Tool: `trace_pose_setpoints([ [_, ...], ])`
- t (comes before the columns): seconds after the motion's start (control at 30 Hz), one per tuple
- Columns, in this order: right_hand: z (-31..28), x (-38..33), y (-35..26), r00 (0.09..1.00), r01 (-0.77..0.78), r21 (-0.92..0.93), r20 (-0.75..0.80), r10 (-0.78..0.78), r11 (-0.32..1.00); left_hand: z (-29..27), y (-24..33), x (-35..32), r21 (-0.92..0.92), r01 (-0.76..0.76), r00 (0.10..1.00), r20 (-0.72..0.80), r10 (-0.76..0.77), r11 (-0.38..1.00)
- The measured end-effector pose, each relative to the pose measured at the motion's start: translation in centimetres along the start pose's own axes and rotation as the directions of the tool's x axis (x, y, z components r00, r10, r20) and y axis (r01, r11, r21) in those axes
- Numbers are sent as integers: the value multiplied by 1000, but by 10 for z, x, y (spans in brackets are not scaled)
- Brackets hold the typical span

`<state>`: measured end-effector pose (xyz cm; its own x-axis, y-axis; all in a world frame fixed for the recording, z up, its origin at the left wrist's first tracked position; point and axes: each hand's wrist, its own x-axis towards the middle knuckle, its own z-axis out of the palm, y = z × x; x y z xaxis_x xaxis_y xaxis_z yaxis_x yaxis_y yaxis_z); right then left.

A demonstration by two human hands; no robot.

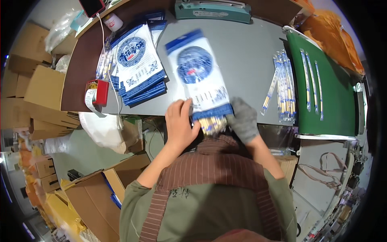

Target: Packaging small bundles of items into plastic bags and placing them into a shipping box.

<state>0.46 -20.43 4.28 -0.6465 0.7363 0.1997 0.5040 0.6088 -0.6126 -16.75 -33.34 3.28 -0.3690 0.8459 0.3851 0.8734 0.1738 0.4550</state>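
A white and blue printed plastic bag point(205, 86) lies flat over the front edge of the table, slightly blurred. From its near end stick out the ends of a bundle of thin wrapped sticks point(213, 125), which look like disposable chopsticks. My bare left hand point(180, 123) grips the bag's left side close to that end, thumb by the bundle. My right hand point(243, 121), in a grey glove, closes on the opposite corner, its fingertips partly hidden. To the left is a stack of similar flat bags point(139, 64).
Loose wrapped sticks point(285, 88) lie at the table's right, with a few more on a green belt point(330, 80). A teal sealing machine point(213, 11) stands at the back. A red tape-roll holder point(96, 92) and white cable are at left; cardboard boxes point(96, 201) stand below.
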Motion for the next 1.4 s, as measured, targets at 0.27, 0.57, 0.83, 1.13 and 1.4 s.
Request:
trace_pose_setpoints([
  [0.27,-39,-9,-16,999,24,-73,40,-21,997,-34,15,19,-540,320,944,250,-214,779],
  [0.57,-179,63,-104,842,354,320,-519,-149,879,-178,97,160,-793,-68,990,23,140,605],
  [0.83,-210,178,-86,999,-28,286,-24,37,958,-165,67,256,-571,-12,964,212,161,821],
  [1.13,-104,124,-13,951,280,-111,-102,-291,954,-56,17,177,-86,-567,824,-50,565,819],
  [1.4,-69,54,90,973,6,-380,-211,-93,925,7,26,114,-257,-479,763,351,543,839],
])
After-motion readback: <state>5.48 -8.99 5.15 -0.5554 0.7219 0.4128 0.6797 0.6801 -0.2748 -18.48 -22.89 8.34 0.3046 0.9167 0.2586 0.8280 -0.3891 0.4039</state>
